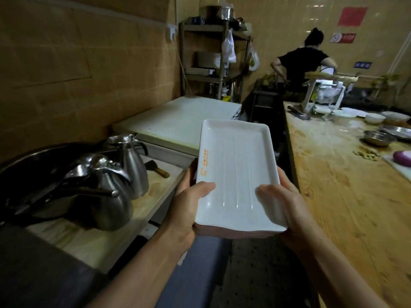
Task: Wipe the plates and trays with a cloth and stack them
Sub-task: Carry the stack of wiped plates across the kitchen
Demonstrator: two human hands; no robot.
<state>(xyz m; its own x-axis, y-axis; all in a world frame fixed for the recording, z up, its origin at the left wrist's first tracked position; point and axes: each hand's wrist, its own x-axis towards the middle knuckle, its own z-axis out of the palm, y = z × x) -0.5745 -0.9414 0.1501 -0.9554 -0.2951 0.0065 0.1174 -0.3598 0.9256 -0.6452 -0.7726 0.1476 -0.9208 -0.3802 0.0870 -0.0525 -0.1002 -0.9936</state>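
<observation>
Head view: left hand [186, 210] and right hand [282, 205] grip a stack of white trays [235, 174], thumbs on top, fingers curled underneath. Stacking looks mostly done; no cloth visible.

Dim, warm yellow cast overall. Brightest area: white tray stack [235, 174], faint sheen streaks on top tray. Left of stack, kettles [115, 185] in deep shadow with small highlights. Beyond stack, background soft, slightly blurred. Wide-angle bending at edges.

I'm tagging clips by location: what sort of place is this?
Probably a restaurant kitchen: a stack of white trays, metal kettles on a counter, and a floured wooden worktable with bowls.
</observation>
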